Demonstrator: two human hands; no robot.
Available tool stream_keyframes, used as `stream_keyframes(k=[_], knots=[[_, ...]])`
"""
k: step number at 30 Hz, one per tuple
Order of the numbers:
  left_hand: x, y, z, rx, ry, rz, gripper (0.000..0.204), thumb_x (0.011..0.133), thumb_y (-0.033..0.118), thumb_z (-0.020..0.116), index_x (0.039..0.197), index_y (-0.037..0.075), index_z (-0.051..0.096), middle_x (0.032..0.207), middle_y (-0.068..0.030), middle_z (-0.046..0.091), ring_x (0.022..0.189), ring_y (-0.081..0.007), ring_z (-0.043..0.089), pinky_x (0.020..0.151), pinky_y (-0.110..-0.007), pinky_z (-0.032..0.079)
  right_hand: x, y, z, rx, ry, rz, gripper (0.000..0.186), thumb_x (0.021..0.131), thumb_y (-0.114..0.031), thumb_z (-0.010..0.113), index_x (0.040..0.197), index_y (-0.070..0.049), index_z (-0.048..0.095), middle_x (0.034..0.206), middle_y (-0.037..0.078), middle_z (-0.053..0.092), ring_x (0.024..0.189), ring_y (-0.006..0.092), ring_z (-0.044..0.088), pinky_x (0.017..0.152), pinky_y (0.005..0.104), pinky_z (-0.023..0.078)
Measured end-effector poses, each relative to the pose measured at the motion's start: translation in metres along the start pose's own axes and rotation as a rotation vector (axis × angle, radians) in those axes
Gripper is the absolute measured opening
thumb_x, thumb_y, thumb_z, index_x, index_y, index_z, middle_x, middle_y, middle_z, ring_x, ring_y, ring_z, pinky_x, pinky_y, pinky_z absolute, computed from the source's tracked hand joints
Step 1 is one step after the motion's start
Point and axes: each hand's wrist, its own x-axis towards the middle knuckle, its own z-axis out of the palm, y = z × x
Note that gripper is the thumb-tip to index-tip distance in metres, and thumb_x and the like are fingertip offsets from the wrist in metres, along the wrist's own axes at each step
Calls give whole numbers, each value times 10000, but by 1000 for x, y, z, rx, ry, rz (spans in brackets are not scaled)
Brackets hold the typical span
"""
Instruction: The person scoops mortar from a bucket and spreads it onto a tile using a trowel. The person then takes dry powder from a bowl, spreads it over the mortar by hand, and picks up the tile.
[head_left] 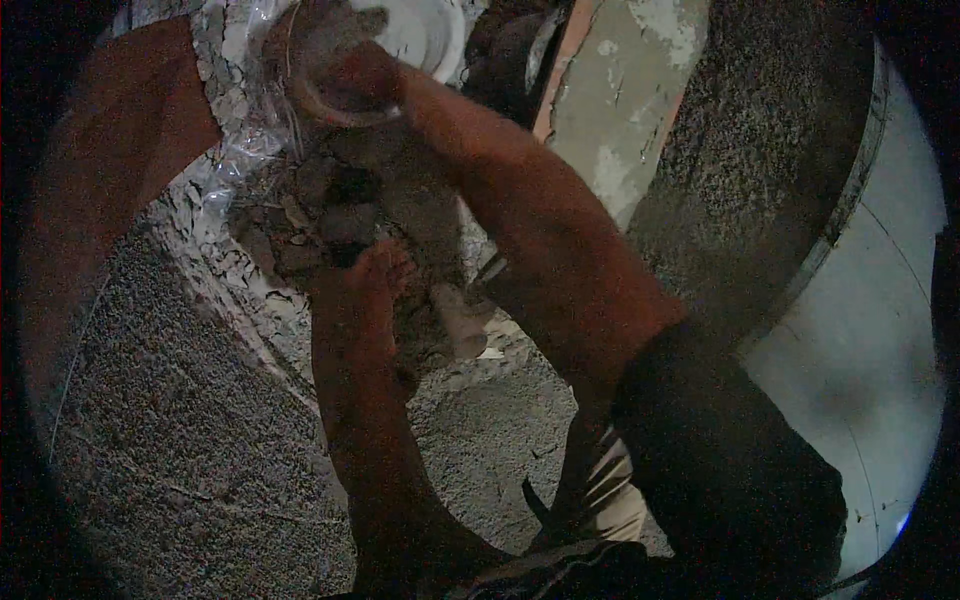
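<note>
At the top, my right hand (358, 80) reaches into a round, pale basin (445, 45) with brown, muddy matter inside its wall. Its fingers are dark and blurred, so I cannot make out their grip. Below the basin, my left hand (385, 268) rests against a dark, clay-like heap (425, 215), fingers apart and slightly bent, with nothing visible held in them. A short, pale brown cylindrical piece (462, 325) lies beside the heap, right of my left wrist. Dim light hides the finer shapes in the heap.
Crumpled clear plastic (245, 155) lies left of the basin. A board coated in grey-green (620, 100), with orange edges, stretches to the upper right. Rough, speckled ground (190, 430) surrounds the work. A large reddish-brown form (130, 130) fills the upper left; a pale, smooth surface (850, 390) curves along the right.
</note>
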Motion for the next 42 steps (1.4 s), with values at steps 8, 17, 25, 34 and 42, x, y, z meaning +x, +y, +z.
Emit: stream_keyframes(k=[8,17,25,34,42], knots=[[-29,14,-15,30,64,2,540,1002,413,693,1375,34,600,1211,-117,689,1079,-243,693,905,-398,577,-141,-12,-167,847,-221,224,314,1011,-225,613,1245,-43,715,1208,134,725,1059,214,695,985,374,554],[-35,-3,1,43,74,-61,549,997,421,700,1373,34,598,1212,-109,685,1075,-233,691,895,-387,579,-312,59,-165,612,-96,54,257,1047,-207,606,1244,-84,719,1128,106,730,995,160,681,939,315,541],[-49,0,34,-104,-25,-87,571,1008,479,666,1350,24,613,1209,-129,688,1051,-225,677,907,-395,550,-264,92,-260,-399,-274,132,484,1034,-392,608,1345,-22,640,1139,136,719,1078,232,676,974,347,533],[-48,-21,40,61,39,56,553,1030,449,638,1365,10,605,1217,-143,690,1026,-220,678,902,-384,535,-278,181,-242,378,-321,270,510,1014,-382,630,1334,15,635,1260,202,693,1203,286,647,1061,424,501],[-52,-19,38,43,31,81,503,1044,411,623,1354,14,613,1195,-139,694,990,-212,679,854,-363,527,-306,165,-279,100,-111,307,502,1007,-340,648,1300,67,635,1201,202,714,1111,259,677,989,391,544]])
